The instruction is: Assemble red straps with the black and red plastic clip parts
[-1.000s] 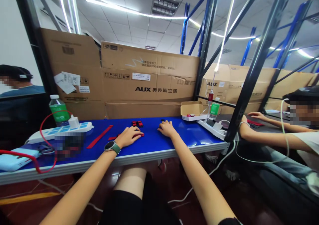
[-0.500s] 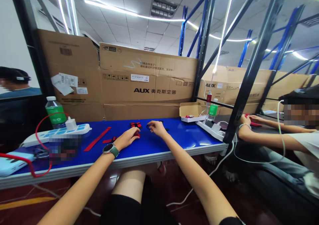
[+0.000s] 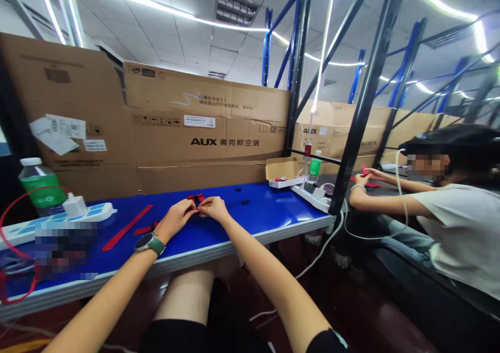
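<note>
My left hand (image 3: 178,218), with a watch on its wrist, is closed, its fingertips at the near side of a red-and-black strap piece (image 3: 196,199). Opposite it, my right hand (image 3: 214,208) is pinched, fingertips almost meeting the left ones. What exactly sits between the right fingertips is hidden. A long flat red strap (image 3: 128,228) lies on the blue table to the left. Closer to my left wrist is another short red-and-black strap piece (image 3: 146,229), partly covered by the hand. Two small black pieces, one of them a ring-like buckle (image 3: 245,202), lie right of my hands.
An open small carton (image 3: 287,182) stands at the back right beside a power strip (image 3: 312,197). At left are a bottle (image 3: 41,189), another power strip (image 3: 97,213) and a red cable. A cardboard wall (image 3: 211,178) closes the back. A co-worker (image 3: 449,212) sits at right.
My right hand has moved left, bringing the small black loop from its fingers to the strap piece, where it meets my left hand. The camera view has swung right.
</note>
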### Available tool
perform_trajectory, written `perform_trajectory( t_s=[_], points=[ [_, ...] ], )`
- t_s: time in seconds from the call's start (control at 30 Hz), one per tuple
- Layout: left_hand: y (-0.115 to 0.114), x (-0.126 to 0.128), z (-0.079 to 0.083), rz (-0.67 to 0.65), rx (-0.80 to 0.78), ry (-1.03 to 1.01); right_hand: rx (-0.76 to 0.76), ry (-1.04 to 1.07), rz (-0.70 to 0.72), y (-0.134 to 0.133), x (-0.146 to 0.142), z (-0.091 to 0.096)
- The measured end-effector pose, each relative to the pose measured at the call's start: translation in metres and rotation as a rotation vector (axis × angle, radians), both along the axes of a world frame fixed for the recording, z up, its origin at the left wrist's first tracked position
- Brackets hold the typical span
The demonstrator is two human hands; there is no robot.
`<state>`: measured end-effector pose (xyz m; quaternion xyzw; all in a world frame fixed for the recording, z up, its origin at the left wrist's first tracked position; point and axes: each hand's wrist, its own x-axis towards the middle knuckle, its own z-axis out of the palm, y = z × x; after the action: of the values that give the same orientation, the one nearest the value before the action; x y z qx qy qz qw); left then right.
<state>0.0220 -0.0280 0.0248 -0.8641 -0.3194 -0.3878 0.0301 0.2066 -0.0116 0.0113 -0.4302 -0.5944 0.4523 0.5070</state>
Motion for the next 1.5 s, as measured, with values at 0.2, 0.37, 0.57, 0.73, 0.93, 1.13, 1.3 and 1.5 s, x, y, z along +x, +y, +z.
perform_trajectory(
  t_s=[0.2,0.37,0.57,0.73,0.93,1.13,1.3,1.5],
  points=[
    [0.004,-0.002,-0.002,0.000,0.043,-0.031,0.001,0.007,-0.130,0.007,0.000,-0.006],
    [0.013,-0.005,-0.007,0.006,0.101,-0.070,0.032,0.043,-0.049,0.010,0.000,-0.009],
    [0.005,-0.001,-0.003,0.052,0.103,-0.082,0.079,0.123,-0.025,0.002,0.002,-0.002],
    [0.004,-0.001,-0.004,-0.047,0.058,-0.026,0.099,0.031,-0.050,-0.004,0.004,0.001],
    [0.002,-0.002,-0.002,0.016,0.049,-0.132,0.111,0.002,0.001,-0.009,0.004,0.001],
    [-0.001,-0.002,-0.001,0.011,0.022,-0.146,0.194,-0.085,-0.056,-0.009,0.006,-0.001],
    [0.001,-0.003,-0.004,-0.012,0.010,-0.134,0.031,0.098,0.052,-0.004,0.007,-0.005],
    [0.002,-0.003,-0.005,-0.021,-0.030,-0.118,0.006,0.114,0.073,-0.009,0.005,-0.002]
  ],
)
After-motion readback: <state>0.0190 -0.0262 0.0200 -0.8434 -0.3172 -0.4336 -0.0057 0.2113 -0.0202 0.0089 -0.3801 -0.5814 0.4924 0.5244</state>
